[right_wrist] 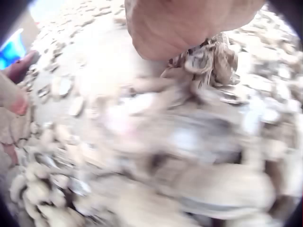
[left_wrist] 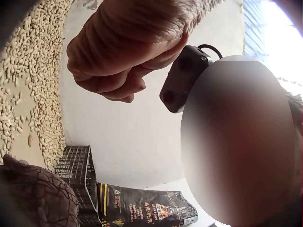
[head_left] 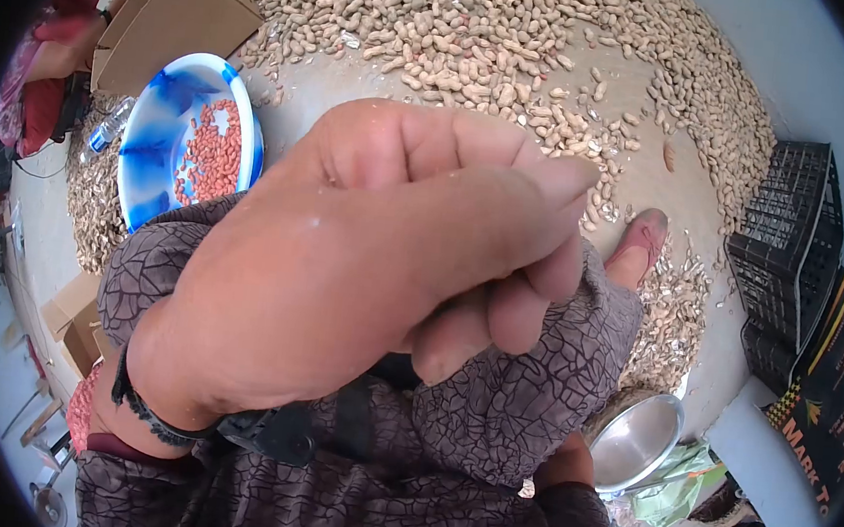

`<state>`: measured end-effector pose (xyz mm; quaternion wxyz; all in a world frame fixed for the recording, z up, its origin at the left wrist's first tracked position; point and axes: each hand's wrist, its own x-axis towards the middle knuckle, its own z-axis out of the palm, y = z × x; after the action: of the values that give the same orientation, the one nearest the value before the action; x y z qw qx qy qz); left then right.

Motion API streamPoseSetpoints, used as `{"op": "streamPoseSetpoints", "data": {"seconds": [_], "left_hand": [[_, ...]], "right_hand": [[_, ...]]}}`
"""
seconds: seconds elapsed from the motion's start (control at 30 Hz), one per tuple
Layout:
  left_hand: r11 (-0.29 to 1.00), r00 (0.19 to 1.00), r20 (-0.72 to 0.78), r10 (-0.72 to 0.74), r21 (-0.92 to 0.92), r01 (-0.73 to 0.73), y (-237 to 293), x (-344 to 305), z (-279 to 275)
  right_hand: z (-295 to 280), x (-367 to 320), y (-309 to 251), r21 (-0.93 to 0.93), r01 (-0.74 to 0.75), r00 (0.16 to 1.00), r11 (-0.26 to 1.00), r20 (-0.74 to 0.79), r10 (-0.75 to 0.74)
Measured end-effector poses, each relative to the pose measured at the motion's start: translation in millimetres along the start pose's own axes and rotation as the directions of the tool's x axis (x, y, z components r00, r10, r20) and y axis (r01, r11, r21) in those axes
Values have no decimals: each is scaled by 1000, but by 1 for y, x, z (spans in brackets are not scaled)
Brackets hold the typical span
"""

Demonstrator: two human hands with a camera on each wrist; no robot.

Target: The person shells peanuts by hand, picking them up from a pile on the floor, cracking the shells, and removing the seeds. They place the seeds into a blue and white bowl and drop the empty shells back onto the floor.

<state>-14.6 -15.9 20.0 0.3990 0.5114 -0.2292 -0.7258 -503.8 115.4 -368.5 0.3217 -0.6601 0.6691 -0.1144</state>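
My left hand (head_left: 375, 229) is raised close in front of the head camera, its fingers curled in and the thumb laid along the index finger. Nothing shows in its grasp. The left wrist view has the same curled hand (left_wrist: 128, 47) beside a black camera (left_wrist: 182, 78) and a blurred face. My right hand (right_wrist: 189, 28) is low over peanut shells, close against a dry, ragged clump of shells (right_wrist: 213, 64). Its fingers are hidden, so I cannot tell what it holds. In the head view only the right forearm (head_left: 567, 464) shows, beside my patterned knee.
Unshelled peanuts (head_left: 463, 26) cover the floor ahead. A blue-and-white basin (head_left: 140, 154) at left holds red peanut kernels (head_left: 212, 160), near a cardboard box (head_left: 177, 26). At right are empty shells (head_left: 678, 316), a metal bowl (head_left: 637, 443), a black crate (head_left: 788, 215) and a black bag (head_left: 833, 390).
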Motion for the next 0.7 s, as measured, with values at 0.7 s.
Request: {"op": "streamPoseSetpoints", "data": {"seconds": [0.7], "left_hand": [[978,974,-100,203,-37,-207,-10,-2,-3]], "right_hand": [[-145,21,-83,-792,-558,765,247,-377,522]]}}
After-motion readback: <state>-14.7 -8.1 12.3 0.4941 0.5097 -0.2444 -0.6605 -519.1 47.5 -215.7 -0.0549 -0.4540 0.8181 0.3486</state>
